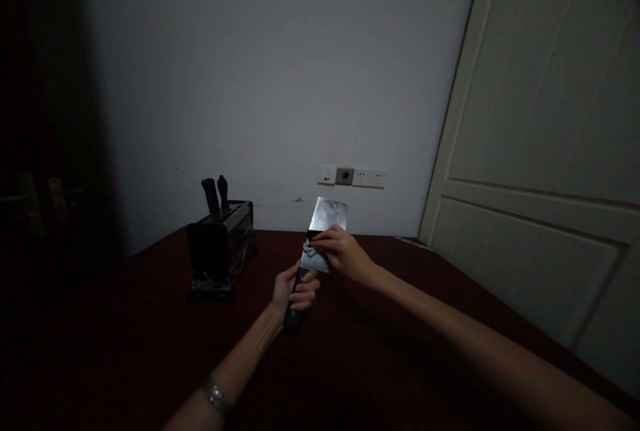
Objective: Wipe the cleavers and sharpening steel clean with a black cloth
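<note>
A cleaver (328,212) with a broad shiny blade and a dark handle is held up over the dark red table, its blade pointing away from me. My left hand (296,291) is wrapped round the handle. Against the face of the blade, my right hand (341,252) pinches a small crumpled white cloth (309,248), which may be a tissue. The fingers of that hand cover part of the blade. To the left stands a black knife block (220,248) with two dark handles (216,194) sticking up from its top.
The dark red table (320,364) runs back to a pale wall (280,84). Wall sockets (369,178) sit just above its far edge. A white panelled door (540,238) borders the right side. Deep shadow hides the far left.
</note>
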